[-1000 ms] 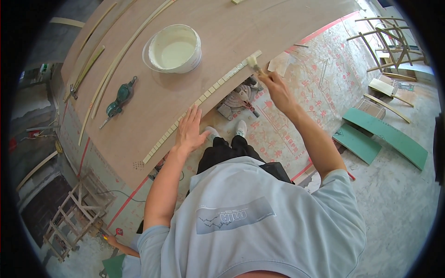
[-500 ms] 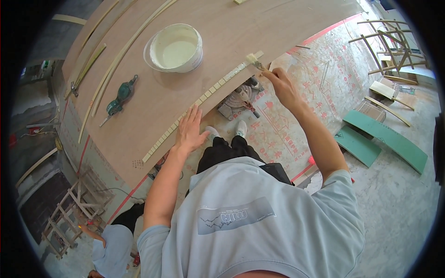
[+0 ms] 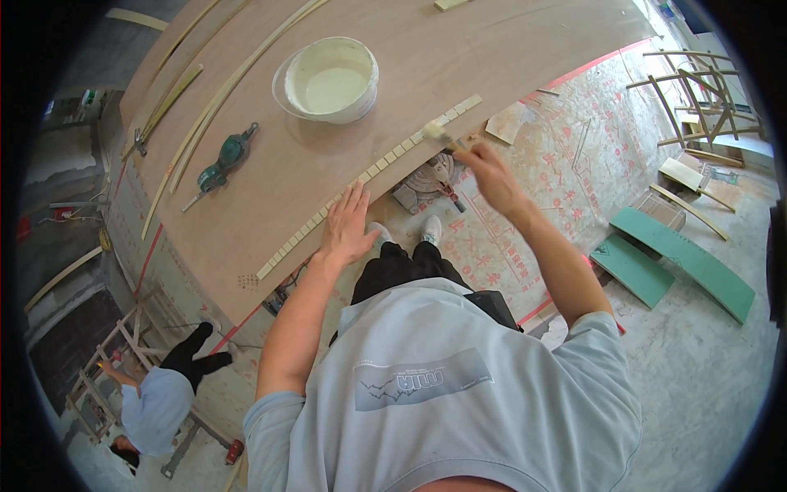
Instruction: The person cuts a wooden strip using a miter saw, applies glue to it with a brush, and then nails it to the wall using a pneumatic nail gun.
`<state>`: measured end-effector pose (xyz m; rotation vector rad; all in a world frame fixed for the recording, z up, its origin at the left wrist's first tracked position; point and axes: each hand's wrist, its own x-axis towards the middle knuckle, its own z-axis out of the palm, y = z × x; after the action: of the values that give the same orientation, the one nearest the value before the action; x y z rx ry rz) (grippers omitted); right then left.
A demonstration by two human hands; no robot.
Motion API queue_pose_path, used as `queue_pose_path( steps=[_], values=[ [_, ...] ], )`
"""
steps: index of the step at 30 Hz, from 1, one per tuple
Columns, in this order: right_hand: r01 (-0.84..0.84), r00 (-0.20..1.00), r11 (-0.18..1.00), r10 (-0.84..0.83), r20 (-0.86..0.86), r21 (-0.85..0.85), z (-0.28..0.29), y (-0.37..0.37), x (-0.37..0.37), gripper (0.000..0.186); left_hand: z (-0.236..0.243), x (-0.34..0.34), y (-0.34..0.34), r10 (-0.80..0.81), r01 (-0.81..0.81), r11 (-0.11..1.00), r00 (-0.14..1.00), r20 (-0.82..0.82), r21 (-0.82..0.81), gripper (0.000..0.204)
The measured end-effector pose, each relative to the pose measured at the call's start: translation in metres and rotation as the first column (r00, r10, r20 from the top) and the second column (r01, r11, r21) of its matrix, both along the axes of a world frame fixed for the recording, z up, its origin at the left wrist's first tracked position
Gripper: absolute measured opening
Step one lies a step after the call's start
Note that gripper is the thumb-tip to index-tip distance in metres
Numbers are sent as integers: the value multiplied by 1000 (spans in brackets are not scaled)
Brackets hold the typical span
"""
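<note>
A long, narrow wooden strip, cut across into short segments (image 3: 396,154), lies along the near edge of the large brown board table (image 3: 270,189). My left hand (image 3: 347,225) rests on its middle, fingers stretched out flat. In my right hand (image 3: 494,179), fingers wrap round the handle of a paintbrush (image 3: 436,132) with pale bristles. The brush head is over the right part of the strip; whether it touches is unclear. Beyond the strip stands a white bucket (image 3: 361,105) holding a creamy white liquid.
A green power tool (image 3: 225,166) and long thin wooden strips (image 3: 215,108) lie left on the table. Below its near edge sits a saw-like machine (image 3: 428,180). Green boards (image 3: 689,258) and wooden frames (image 3: 697,90) are at right. Another person (image 3: 160,402) is at lower left.
My right hand has drawn the brush leftward along the strip, away from its far right end. My left hand stays on the strip. The other person has moved further left.
</note>
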<state>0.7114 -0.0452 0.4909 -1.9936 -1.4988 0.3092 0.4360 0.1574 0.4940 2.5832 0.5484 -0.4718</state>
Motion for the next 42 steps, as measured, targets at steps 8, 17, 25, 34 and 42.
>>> queue_pose_path(
  steps=[8, 17, 25, 34, 42],
  values=[
    [352, 931, 936, -353, 91, 24, -6, -7, 42, 33, -2, -1, 2, -2, 2, 1000, 1000, 15, -9, 83],
    [139, 983, 971, -112, -146, 193, 116, 45, -45, 30, -10, -10, 4, -6, 6, 1000, 998, 66, -3, 77],
    [106, 989, 994, -105, -104, 10, 136, 222, -18, 21, -26, -32, 8, 21, 7, 996, 952, 305, -90, 65],
    [71, 983, 976, -34, 178, -204, 93, 265, -25, 20, -33, -73, 18, 65, -69, 998, 938, 341, 0, 64],
    [421, 457, 871, -446, -770, -254, 117, 197, 3, 33, -36, -79, 26, -66, 67, 998, 936, 345, 8, 65]
  ],
)
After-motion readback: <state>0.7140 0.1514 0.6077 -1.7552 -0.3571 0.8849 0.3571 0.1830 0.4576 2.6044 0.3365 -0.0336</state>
